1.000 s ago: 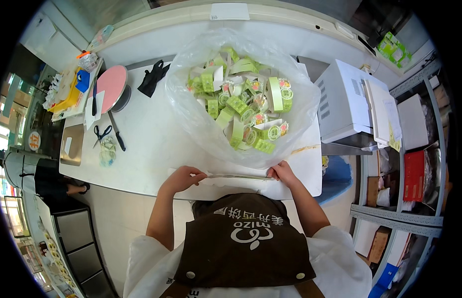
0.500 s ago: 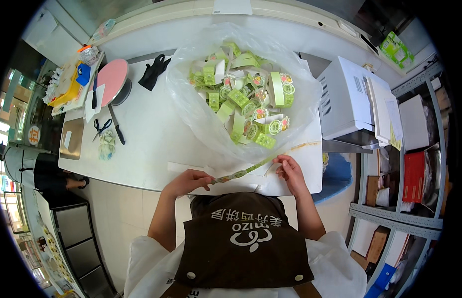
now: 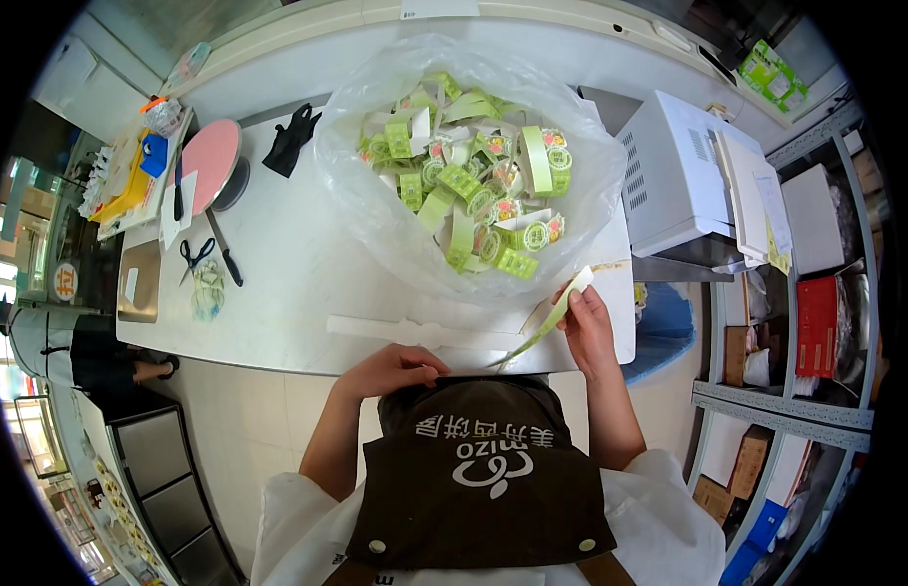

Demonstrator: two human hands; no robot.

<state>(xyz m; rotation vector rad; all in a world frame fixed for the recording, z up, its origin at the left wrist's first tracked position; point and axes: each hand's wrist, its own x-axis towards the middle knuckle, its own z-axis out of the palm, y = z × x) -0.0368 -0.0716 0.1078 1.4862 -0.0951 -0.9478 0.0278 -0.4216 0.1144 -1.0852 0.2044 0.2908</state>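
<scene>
A green paper strip [image 3: 544,324] with a white tip hangs from my right hand [image 3: 589,324], pinched between thumb and fingers, its lower end reaching down to the table's front edge. My left hand [image 3: 400,371] rests by that edge with its fingers curled in; nothing shows in them. Just beyond it, a white paper strip [image 3: 376,329] with a wider shaped middle lies face down on the table. Behind both hands stands a clear plastic bag [image 3: 376,234], wide at the mouth, full of folded green paper bands [image 3: 461,186] with round printed labels.
On the white table [image 3: 278,273] at left lie scissors [image 3: 195,256], a knife [image 3: 225,252], a crumpled clear bundle [image 3: 208,288], a black glove [image 3: 291,142] and a pink turntable [image 3: 212,161]. A white appliance [image 3: 674,186] stands right, beside shelves [image 3: 781,400]. Another person [image 3: 44,332] stands far left.
My left hand has let go of the green strip and moved slightly right. My right hand has moved right, swinging the strip toward upright. The white strip on the table now shows more fully.
</scene>
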